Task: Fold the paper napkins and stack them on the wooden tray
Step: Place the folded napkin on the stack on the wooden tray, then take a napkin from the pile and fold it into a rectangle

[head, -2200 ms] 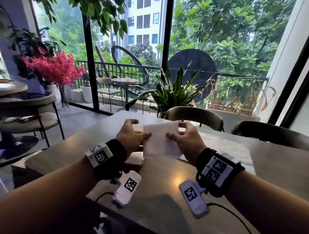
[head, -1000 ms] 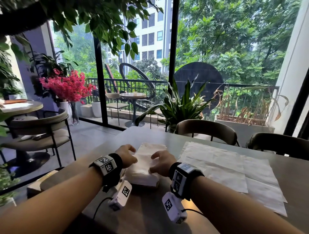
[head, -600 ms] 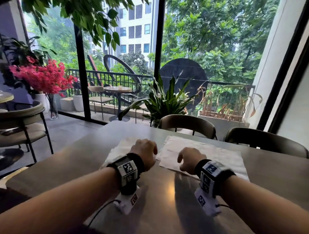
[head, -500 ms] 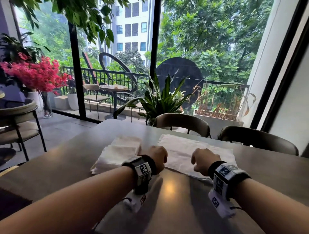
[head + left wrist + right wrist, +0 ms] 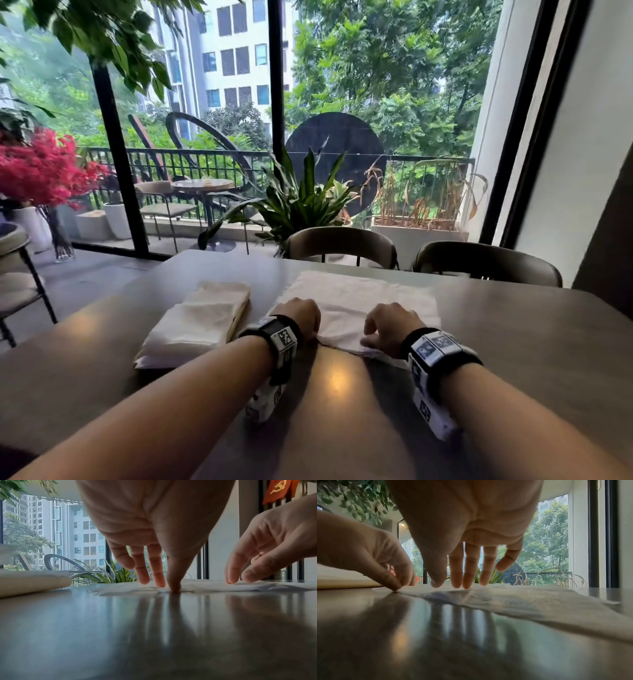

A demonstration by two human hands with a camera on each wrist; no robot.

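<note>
A stack of folded white napkins (image 5: 200, 318) lies on the wooden tray (image 5: 237, 321) at the left of the table. To its right lies a flat pile of unfolded napkins (image 5: 359, 298). My left hand (image 5: 303, 317) is at the pile's near left edge; its thumb tip (image 5: 174, 588) touches the table at the paper's edge and the forefinger (image 5: 158, 581) stands just behind it. My right hand (image 5: 390, 322) rests its straight fingertips (image 5: 465, 584) on the near edge, where the paper (image 5: 505, 599) is slightly rumpled. Neither hand has lifted any paper.
The dark glossy table (image 5: 335, 411) reaches toward me. Two chairs (image 5: 342, 245) stand at its far side, with a potted plant (image 5: 301, 202) and window behind. Another chair (image 5: 17, 274) is off to the left.
Both hands left the folded stack on the tray and moved right to the unfolded pile. In the last half second they settled onto its near edge.
</note>
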